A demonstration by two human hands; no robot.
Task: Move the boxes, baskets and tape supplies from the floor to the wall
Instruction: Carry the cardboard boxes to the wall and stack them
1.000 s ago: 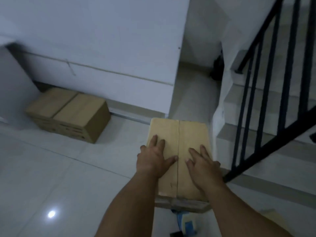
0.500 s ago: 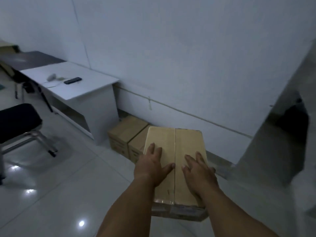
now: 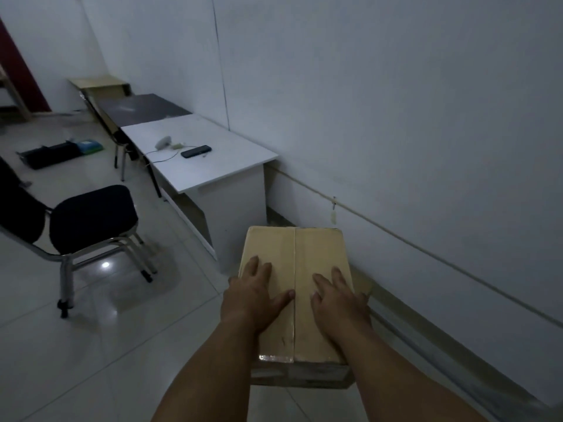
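1. Cardboard box point(image 3: 294, 287), sealed along its top seam with clear tape, is seen held up off the tiled floor point(image 3: 91, 345), just beside the end panel of the white desk point(image 3: 213, 153) and near the wall point(image 3: 396, 117).
2. Left hand point(image 3: 253, 295) and right hand point(image 3: 336, 300) are laid flat on the box lid, fingers spread, one on each side of the seam. Neither is curled around an edge, and what bears the box from underneath is hidden, so how it is supported cannot be told.
3. The step in hand is judged to be the carrying of this box toward the wall, with the set-down not yet made.
4. A sliver of cardboard is glimpsed past the box's right edge, by the baseboard; whether it is another box cannot be told.
5. For the next move, the box would need to be lowered level into the strip between the desk's end panel and the wall, with the far edge kept off the thin conduit point(image 3: 396, 239) fixed low on the wall.
6. No brand, label or writing can be read on the box; only faint scuffs are made out near its front edge. A dark phone point(image 3: 196, 151) on the desk shows no legible marking.
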